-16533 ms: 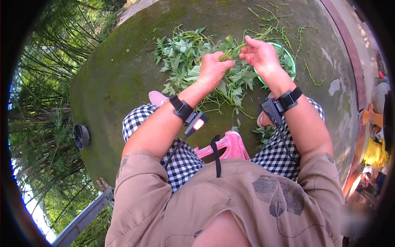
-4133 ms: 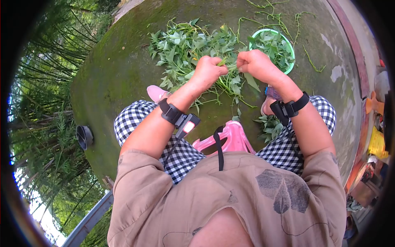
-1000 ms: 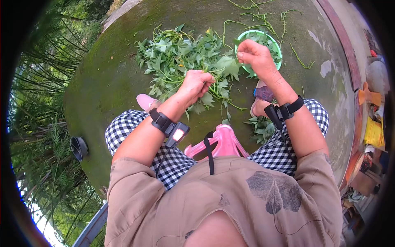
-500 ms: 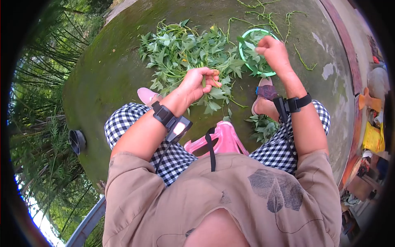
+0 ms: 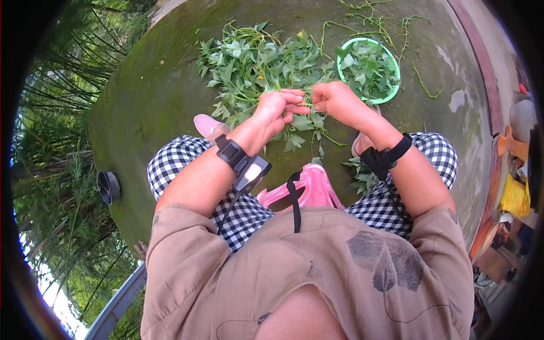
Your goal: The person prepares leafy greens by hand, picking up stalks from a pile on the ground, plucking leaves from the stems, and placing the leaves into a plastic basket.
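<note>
My left hand (image 5: 280,109) is closed around a leafy green vine stem (image 5: 306,104) at the near edge of a large heap of leafy vines (image 5: 255,59). Close beside it, my right hand (image 5: 339,102) pinches at the same stem, its thumb and forefinger pressed together. Leaves from the held vine hang below the hands. Just beyond my right hand stands a round basket with a light green rim (image 5: 398,68), filled with picked leaves (image 5: 369,67).
Bare stems (image 5: 378,25) lie on the mossy concrete floor (image 5: 153,96) behind the basket. A pink plastic stool (image 5: 318,190) is between my knees. More leaves (image 5: 362,175) lie by my right foot. A dark pot (image 5: 107,187) sits at the left, with clutter along the right edge.
My right hand has come away from over the basket and moved left to meet my left hand at the stem. The left hand stays about where it was.
</note>
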`<state>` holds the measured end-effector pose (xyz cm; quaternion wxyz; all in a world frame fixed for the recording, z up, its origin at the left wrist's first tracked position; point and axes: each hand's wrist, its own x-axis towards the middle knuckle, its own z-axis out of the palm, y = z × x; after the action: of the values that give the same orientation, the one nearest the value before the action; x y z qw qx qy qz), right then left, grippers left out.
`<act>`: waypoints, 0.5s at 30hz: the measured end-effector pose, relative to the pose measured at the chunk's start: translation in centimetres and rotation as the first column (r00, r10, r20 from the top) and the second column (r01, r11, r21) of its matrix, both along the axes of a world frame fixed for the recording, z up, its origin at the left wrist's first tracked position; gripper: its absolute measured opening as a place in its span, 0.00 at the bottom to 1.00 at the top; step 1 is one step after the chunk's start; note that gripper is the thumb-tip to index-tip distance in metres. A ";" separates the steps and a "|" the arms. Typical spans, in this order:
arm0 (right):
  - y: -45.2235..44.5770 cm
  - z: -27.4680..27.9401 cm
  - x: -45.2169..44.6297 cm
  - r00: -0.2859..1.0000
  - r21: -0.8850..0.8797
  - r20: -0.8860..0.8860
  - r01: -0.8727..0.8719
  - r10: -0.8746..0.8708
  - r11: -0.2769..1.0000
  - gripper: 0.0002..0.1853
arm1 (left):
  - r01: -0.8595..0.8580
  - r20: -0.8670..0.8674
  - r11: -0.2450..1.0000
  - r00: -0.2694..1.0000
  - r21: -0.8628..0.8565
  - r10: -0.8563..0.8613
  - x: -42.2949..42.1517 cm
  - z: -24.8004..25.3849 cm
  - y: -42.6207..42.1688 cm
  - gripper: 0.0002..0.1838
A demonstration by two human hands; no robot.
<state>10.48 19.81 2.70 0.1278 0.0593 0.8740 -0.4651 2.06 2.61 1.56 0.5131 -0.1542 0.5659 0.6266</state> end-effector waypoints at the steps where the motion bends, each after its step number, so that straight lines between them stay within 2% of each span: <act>1: 0.5 0.2 -0.1 1.000 -0.003 0.026 -0.013 0.013 1.000 0.04 | 0.005 -0.004 1.000 1.000 -0.027 -0.005 -0.2 -0.5 -0.2 0.11; 3: 1.9 0.9 -0.3 0.997 -0.006 0.075 -0.036 0.037 0.999 0.04 | 0.016 -0.014 0.997 1.000 -0.077 -0.017 -0.8 -1.7 -0.5 0.11; 6: 4.3 1.3 -0.4 0.996 0.012 0.084 0.035 -0.036 0.999 0.02 | 0.031 0.000 0.996 1.000 -0.088 -0.031 -1.0 -2.5 -0.7 0.12; 7: 5.0 1.5 -0.4 0.996 0.029 0.068 0.053 -0.055 0.998 0.02 | 0.095 -0.005 0.992 0.995 -0.081 -0.096 -1.0 -2.5 -0.6 0.12; 9: 6.7 2.3 -0.4 0.982 0.031 0.145 0.115 -0.118 0.993 0.04 | 0.222 -0.014 0.973 0.975 -0.069 -0.223 -0.9 -2.4 -0.6 0.12; 10: 7.5 2.4 -0.3 0.972 0.033 0.184 0.145 -0.148 0.989 0.05 | 0.364 -0.008 0.931 0.931 -0.033 -0.364 -0.8 -1.0 -0.3 0.18; 11: 8.7 1.9 -0.2 0.969 0.168 0.172 0.148 -0.177 0.975 0.06 | 0.438 0.029 0.899 0.899 -0.008 -0.437 -0.4 -0.1 -0.1 0.20; 13: 11.0 1.3 0.1 0.971 0.503 -0.013 0.211 -0.237 0.838 0.08 | 0.573 0.099 0.818 0.812 0.050 -0.575 0.2 0.7 0.0 0.26; 14: 11.2 1.0 0.4 0.953 0.592 -0.049 0.270 -0.300 0.760 0.08 | 0.636 0.084 0.769 0.765 0.061 -0.639 0.4 0.2 -0.1 0.30; 15: 11.0 1.4 0.5 0.929 0.671 -0.093 0.324 -0.357 0.667 0.09 | 0.610 0.115 0.784 0.776 0.115 -0.621 0.5 -0.2 -0.2 0.30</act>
<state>11.01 30.78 4.11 0.0285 0.2742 0.9524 -0.1302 2.52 2.41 1.32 0.7349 0.0121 0.5235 0.4310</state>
